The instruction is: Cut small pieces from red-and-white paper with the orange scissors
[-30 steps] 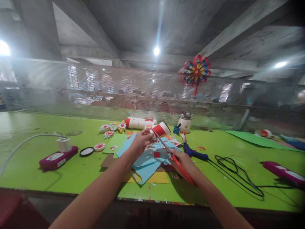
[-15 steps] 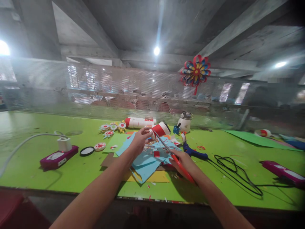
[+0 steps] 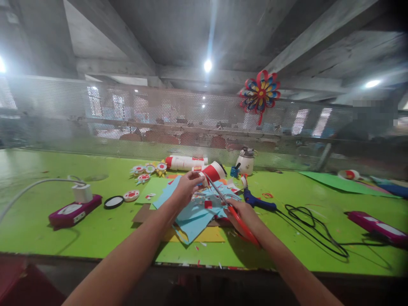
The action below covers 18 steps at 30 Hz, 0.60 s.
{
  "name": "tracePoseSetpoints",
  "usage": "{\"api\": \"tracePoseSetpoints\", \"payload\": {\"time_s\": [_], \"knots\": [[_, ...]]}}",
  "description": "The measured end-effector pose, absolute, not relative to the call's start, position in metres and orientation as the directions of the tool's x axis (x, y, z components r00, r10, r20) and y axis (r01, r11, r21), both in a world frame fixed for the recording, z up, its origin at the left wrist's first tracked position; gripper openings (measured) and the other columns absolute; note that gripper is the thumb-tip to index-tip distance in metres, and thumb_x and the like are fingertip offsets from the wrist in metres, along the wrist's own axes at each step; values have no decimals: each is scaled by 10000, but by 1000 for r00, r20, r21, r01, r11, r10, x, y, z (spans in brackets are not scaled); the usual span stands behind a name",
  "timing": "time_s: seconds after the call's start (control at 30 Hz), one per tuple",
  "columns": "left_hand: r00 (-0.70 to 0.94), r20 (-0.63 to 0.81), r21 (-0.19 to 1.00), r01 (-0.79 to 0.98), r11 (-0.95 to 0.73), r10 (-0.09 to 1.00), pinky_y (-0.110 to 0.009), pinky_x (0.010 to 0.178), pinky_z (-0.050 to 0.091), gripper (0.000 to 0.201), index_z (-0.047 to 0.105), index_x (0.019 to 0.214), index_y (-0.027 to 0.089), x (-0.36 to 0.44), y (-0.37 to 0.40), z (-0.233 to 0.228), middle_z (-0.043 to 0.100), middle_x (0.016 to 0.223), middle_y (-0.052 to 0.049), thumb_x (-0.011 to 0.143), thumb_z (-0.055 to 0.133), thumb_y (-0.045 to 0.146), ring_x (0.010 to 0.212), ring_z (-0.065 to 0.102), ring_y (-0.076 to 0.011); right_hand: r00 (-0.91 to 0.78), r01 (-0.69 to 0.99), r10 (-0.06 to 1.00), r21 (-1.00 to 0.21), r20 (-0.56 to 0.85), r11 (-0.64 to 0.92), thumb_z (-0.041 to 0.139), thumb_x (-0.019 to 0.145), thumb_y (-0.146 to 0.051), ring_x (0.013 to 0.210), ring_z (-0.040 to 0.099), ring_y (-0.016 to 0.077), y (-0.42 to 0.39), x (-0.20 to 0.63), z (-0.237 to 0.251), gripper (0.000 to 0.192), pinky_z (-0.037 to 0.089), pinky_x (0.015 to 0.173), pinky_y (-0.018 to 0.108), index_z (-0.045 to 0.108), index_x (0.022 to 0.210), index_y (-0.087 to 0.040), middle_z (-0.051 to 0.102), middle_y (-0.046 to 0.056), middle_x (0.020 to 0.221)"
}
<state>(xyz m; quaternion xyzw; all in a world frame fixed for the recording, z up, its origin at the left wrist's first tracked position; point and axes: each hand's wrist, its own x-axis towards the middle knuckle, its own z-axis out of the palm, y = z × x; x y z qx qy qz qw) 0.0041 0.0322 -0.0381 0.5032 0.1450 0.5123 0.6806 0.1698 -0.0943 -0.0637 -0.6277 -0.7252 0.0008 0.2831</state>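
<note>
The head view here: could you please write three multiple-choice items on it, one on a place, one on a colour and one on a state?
1. Where does the paper pinwheel hang?
A. on the mesh fence behind the table
B. on the table edge
C. on the plugged-in charger

2. What colour are the handles of the scissors?
A. blue
B. red
C. yellow

3. What is the right hand doing?
A. resting flat
B. holding the scissors
C. holding the glue gun

Key: 1 A, it sits high on the mesh fence; 2 B, the handles show red in the hand; 3 B, its fingers close on the handles, blades towards the small piece in the left hand.
</note>
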Motion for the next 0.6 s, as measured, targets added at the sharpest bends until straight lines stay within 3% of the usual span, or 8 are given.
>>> {"api": "tracePoseSetpoints", "payload": {"time_s": [0.3, 0.6], "knots": [[395, 339, 844, -529, -90, 854, -372, 731, 492, 309, 593, 836, 99, 2, 29, -33, 650, 902, -105, 572, 748, 139, 749, 635, -200, -106, 896, 897, -351, 430, 274, 557, 904, -249, 933, 629, 208, -93, 172, -60, 213, 516, 801, 409, 594, 1089, -151, 633, 59, 1087], [368, 341, 833, -545, -96, 865, -367, 757, 492, 312, 601, 844, 110, 6, 31, -38, 656, 924, -106, 568, 747, 123, 795, 635, -208, -53, 923, 912, -329, 406, 201, 551, 907, -253, 875, 638, 188, -96, 167, -61, 176, 525, 764, 380, 610, 1035, -147, 646, 49, 1032]]}}
